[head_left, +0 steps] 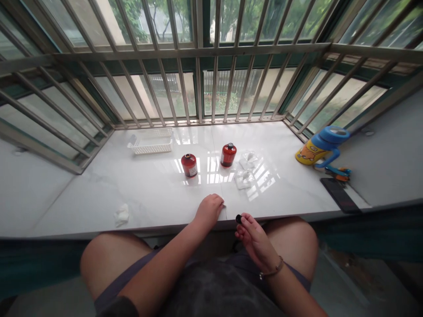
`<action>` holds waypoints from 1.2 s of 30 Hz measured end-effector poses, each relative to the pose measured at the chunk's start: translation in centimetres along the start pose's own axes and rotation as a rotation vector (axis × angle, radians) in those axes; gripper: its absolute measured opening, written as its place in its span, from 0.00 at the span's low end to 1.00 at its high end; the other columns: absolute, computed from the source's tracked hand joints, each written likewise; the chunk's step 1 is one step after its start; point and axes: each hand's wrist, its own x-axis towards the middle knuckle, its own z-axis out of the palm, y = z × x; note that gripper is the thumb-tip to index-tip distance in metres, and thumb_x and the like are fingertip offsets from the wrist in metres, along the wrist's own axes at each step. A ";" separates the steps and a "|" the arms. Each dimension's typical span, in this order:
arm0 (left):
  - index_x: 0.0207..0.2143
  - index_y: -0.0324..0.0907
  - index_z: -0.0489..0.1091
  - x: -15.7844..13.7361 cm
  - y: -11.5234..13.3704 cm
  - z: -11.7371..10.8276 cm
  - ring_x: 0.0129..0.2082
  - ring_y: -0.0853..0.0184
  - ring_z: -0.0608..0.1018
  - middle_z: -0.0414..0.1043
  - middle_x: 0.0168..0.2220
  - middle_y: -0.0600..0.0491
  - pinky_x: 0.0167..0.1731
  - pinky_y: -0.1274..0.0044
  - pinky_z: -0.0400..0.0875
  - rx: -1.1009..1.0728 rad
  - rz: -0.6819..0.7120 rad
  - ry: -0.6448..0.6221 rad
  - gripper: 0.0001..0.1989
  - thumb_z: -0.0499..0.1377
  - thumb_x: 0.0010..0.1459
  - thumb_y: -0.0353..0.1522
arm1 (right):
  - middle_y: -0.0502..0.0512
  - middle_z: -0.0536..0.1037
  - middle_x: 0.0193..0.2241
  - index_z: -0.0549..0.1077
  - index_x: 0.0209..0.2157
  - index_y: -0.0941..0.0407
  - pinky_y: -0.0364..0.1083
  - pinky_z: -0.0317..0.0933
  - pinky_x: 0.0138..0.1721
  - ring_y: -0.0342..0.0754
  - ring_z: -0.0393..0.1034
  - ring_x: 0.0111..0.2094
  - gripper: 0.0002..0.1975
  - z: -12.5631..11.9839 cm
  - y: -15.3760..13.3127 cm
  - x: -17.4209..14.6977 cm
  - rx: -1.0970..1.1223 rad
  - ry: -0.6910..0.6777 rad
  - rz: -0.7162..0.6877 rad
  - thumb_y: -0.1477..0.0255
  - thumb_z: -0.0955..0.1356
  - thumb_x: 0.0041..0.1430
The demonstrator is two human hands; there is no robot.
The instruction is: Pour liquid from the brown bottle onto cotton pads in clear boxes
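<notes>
Between the thumb and fingers of my right hand (pixel 253 237) is a small black bottle cap (pixel 238 219), held just off the counter's front edge. My left hand (pixel 209 208) rests low over the counter near that edge, its fingers pinched together. A tiny thing shows at the fingertips, too small to name. Beyond the hands stands an amber-red bottle (pixel 189 166) with a pale label and an uncapped mouth. To its right, a second amber-red bottle (pixel 228 155) wears a black cap. Both bottles are upright, and neither hand touches them.
A white perforated basket (pixel 152 149) sits at the back left. Clear plastic packs (pixel 244 179) lie right of the bottles. Crumpled white tissue (pixel 122 215) is at front left. A blue-yellow flask (pixel 317 149) and a dark phone (pixel 339 195) are on the right. Window bars (pixel 198 51) enclose the counter.
</notes>
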 end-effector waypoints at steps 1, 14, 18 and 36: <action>0.39 0.42 0.78 0.7 0.1 0.2 0.46 0.57 0.81 0.81 0.43 0.47 0.50 0.66 0.76 0.012 0.005 -0.005 0.05 0.64 0.66 0.25 | 0.45 0.70 0.31 0.76 0.41 0.50 0.43 0.67 0.31 0.41 0.62 0.28 0.22 -0.1 0.0 -0.2 0.002 0.004 0.003 0.59 0.84 0.52; 0.42 0.45 0.81 10.3 0.1 2.0 0.50 0.54 0.79 0.83 0.43 0.47 0.52 0.65 0.71 0.083 -0.040 0.020 0.04 0.65 0.66 0.29 | 0.45 0.70 0.31 0.75 0.41 0.52 0.42 0.64 0.32 0.40 0.60 0.28 0.23 -1.1 -0.1 -0.7 0.012 0.016 0.006 0.58 0.84 0.52; 0.42 0.45 0.81 11.9 0.0 2.0 0.50 0.53 0.79 0.84 0.43 0.47 0.52 0.64 0.72 0.072 -0.046 0.021 0.05 0.65 0.66 0.28 | 0.43 0.69 0.29 0.74 0.42 0.52 0.42 0.62 0.32 0.40 0.61 0.28 0.24 -1.5 -0.1 -0.7 0.011 0.017 0.020 0.58 0.84 0.53; 0.58 0.45 0.72 3.5 -2.4 -6.6 0.66 0.49 0.73 0.74 0.62 0.41 0.70 0.52 0.65 0.015 0.032 0.545 0.18 0.65 0.68 0.34 | 0.43 0.70 0.29 0.73 0.43 0.52 0.42 0.61 0.32 0.40 0.61 0.28 0.23 -0.5 0.8 -0.4 -0.042 -0.028 0.052 0.58 0.83 0.54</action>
